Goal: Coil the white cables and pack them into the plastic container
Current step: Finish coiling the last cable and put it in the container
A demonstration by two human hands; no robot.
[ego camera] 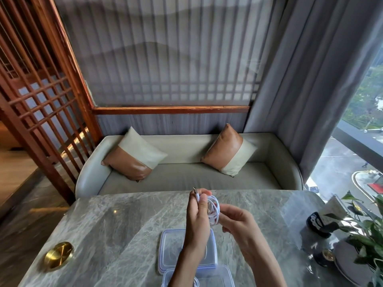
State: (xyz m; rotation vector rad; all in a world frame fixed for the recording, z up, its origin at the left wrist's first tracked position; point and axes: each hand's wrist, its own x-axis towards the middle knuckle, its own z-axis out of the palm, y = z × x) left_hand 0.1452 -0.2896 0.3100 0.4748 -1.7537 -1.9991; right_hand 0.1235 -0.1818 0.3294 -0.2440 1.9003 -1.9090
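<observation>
The left hand (196, 218) is pinching the coiled white cable (214, 210) near its plug, and the right hand (240, 224) is curling round the loops, above the plastic container (227, 273) on the marble table (114, 235).

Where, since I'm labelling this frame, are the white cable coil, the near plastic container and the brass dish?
white cable coil (214, 212), head view, on its bunched loops.
near plastic container (223, 269), head view, on its far rim.
brass dish (59, 255), head view, on its centre.
</observation>
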